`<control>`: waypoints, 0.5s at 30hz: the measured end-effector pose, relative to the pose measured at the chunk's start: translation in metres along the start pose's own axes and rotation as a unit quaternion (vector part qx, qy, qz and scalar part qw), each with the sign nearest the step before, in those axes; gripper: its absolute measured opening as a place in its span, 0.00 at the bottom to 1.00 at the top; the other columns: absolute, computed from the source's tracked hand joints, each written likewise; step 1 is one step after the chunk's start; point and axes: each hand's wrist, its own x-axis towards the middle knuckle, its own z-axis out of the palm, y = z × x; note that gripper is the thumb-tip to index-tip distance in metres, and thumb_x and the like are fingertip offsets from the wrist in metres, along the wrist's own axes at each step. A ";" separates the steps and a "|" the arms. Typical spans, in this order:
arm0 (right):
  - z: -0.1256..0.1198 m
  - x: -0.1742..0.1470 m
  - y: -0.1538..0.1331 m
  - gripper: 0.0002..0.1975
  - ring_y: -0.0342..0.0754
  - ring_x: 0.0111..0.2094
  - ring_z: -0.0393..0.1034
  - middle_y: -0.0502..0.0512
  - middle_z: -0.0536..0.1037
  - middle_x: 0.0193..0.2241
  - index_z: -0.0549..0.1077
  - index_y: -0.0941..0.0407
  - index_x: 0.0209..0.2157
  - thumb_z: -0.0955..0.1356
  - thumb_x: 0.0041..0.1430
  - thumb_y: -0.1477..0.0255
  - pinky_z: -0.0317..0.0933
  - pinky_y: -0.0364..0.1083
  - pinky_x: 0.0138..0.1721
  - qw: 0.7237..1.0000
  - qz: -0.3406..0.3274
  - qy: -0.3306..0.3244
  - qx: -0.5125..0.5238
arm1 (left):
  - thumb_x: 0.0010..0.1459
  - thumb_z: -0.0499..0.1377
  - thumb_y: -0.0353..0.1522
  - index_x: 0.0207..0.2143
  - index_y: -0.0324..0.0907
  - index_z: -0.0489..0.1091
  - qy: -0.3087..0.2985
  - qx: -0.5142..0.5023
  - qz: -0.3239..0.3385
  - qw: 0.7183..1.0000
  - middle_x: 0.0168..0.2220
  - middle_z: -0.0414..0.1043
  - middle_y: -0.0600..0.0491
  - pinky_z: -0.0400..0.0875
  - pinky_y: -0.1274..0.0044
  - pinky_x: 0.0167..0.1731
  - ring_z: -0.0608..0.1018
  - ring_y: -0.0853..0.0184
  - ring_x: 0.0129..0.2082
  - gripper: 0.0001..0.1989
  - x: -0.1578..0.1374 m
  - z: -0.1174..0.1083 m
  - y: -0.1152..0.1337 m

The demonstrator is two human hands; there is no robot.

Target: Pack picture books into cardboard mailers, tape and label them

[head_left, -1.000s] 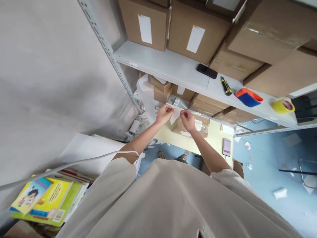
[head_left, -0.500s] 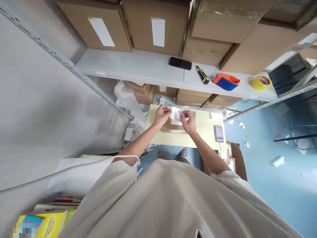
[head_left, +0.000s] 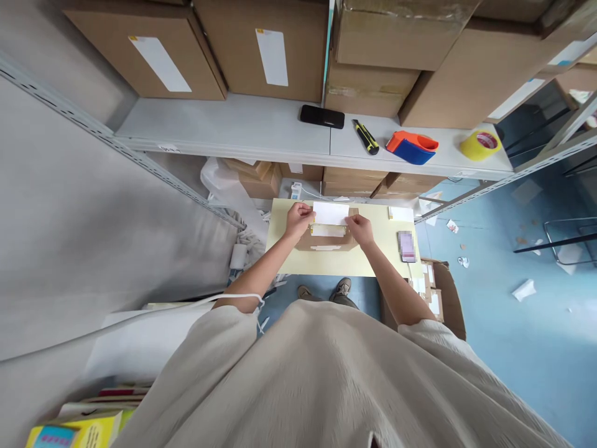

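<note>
Between my two hands a white label [head_left: 331, 213] is stretched flat, over the top of a small cardboard box [head_left: 303, 243]. My left hand [head_left: 299, 219] pinches its left edge and my right hand [head_left: 360, 229] pinches its lower right corner. Below it on the box another pale label [head_left: 328, 231] shows, and a white strip [head_left: 325, 247] is on the side nearer me. I cannot tell whether the held label touches the box. The box rests on a pale yellow tabletop [head_left: 382, 249].
A phone [head_left: 407, 246] and a stack of white labels [head_left: 401, 214] lie at the table's right. On the shelf above are a black phone [head_left: 321, 116], a box cutter [head_left: 365, 137], an orange and blue tape dispenser [head_left: 412, 147] and yellow tape [head_left: 480, 145]. Large cartons [head_left: 265, 68] stand behind them.
My hands have moved apart, and the label, tilted before, is now spread flat and level between them. The view has shifted slightly.
</note>
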 end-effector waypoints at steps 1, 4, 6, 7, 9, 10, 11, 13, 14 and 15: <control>-0.001 0.001 0.001 0.16 0.50 0.33 0.70 0.50 0.78 0.28 0.71 0.50 0.27 0.72 0.60 0.55 0.64 0.48 0.37 1.000 -0.007 0.002 -0.028 | 0.51 0.73 0.25 0.37 0.46 0.69 0.000 0.023 0.006 1.000 0.34 0.79 0.56 0.79 0.72 0.44 0.84 0.65 0.37 0.17 0.001 0.000 -0.005; -0.001 0.002 0.004 0.11 0.52 0.36 0.74 0.53 0.82 0.32 0.72 0.50 0.29 0.69 0.63 0.61 0.65 0.48 0.40 0.993 -0.019 -0.004 -0.117 | 0.52 0.70 0.23 0.39 0.47 0.69 -0.001 0.101 0.023 0.995 0.35 0.79 0.56 0.79 0.71 0.47 0.84 0.64 0.38 0.17 0.001 0.000 -0.019; 0.001 0.002 0.008 0.09 0.54 0.39 0.76 0.54 0.84 0.35 0.72 0.50 0.30 0.68 0.64 0.63 0.66 0.49 0.43 0.983 -0.020 -0.013 -0.181 | 0.54 0.68 0.22 0.40 0.48 0.69 -0.005 0.148 0.032 0.988 0.35 0.80 0.57 0.80 0.70 0.49 0.84 0.63 0.38 0.16 0.000 0.001 -0.028; 0.003 0.001 0.010 0.09 0.54 0.40 0.77 0.55 0.85 0.36 0.73 0.50 0.31 0.68 0.65 0.64 0.66 0.50 0.45 0.977 -0.019 -0.016 -0.213 | 0.55 0.68 0.22 0.41 0.48 0.69 -0.010 0.170 0.034 0.985 0.35 0.81 0.56 0.80 0.70 0.49 0.84 0.63 0.39 0.16 0.000 0.001 -0.032; 0.006 0.001 0.013 0.08 0.56 0.43 0.78 0.56 0.86 0.39 0.75 0.51 0.33 0.68 0.67 0.66 0.65 0.51 0.49 0.962 -0.018 -0.019 -0.271 | 0.57 0.67 0.22 0.42 0.48 0.70 -0.021 0.211 0.036 0.977 0.36 0.81 0.56 0.79 0.70 0.50 0.85 0.62 0.39 0.16 -0.001 0.001 -0.039; 0.008 0.001 0.014 0.08 0.57 0.44 0.78 0.57 0.87 0.40 0.76 0.51 0.34 0.68 0.68 0.66 0.65 0.52 0.51 0.955 -0.020 -0.021 -0.294 | 0.57 0.67 0.22 0.43 0.48 0.70 -0.027 0.230 0.036 0.972 0.37 0.82 0.56 0.79 0.70 0.50 0.85 0.62 0.40 0.16 -0.001 0.002 -0.042; 0.009 0.000 0.015 0.08 0.57 0.46 0.79 0.58 0.87 0.41 0.77 0.51 0.35 0.67 0.68 0.67 0.64 0.53 0.53 0.949 -0.023 -0.023 -0.314 | 0.58 0.66 0.22 0.44 0.48 0.70 -0.032 0.249 0.036 0.967 0.37 0.82 0.55 0.79 0.69 0.50 0.85 0.61 0.40 0.16 -0.001 0.002 -0.044; 0.010 0.000 0.017 0.09 0.58 0.47 0.79 0.59 0.87 0.44 0.79 0.52 0.36 0.67 0.69 0.69 0.63 0.54 0.54 0.939 -0.029 -0.030 -0.342 | 0.60 0.66 0.22 0.45 0.48 0.71 -0.043 0.281 0.040 0.958 0.39 0.82 0.54 0.79 0.69 0.50 0.85 0.61 0.41 0.15 -0.002 0.003 -0.047; 0.011 -0.001 0.017 0.09 0.58 0.48 0.79 0.60 0.87 0.45 0.79 0.52 0.37 0.66 0.70 0.69 0.62 0.54 0.55 0.934 -0.033 -0.033 -0.353 | 0.61 0.65 0.22 0.45 0.48 0.71 -0.048 0.297 0.044 0.953 0.39 0.82 0.53 0.79 0.69 0.50 0.85 0.61 0.41 0.15 -0.003 0.004 -0.048; 0.011 -0.001 0.017 0.09 0.58 0.48 0.79 0.60 0.87 0.45 0.80 0.53 0.38 0.66 0.70 0.70 0.62 0.54 0.55 0.930 -0.036 -0.036 -0.363 | 0.62 0.65 0.22 0.45 0.48 0.71 -0.053 0.312 0.048 0.947 0.39 0.81 0.53 0.78 0.69 0.49 0.85 0.60 0.42 0.14 -0.003 0.004 -0.048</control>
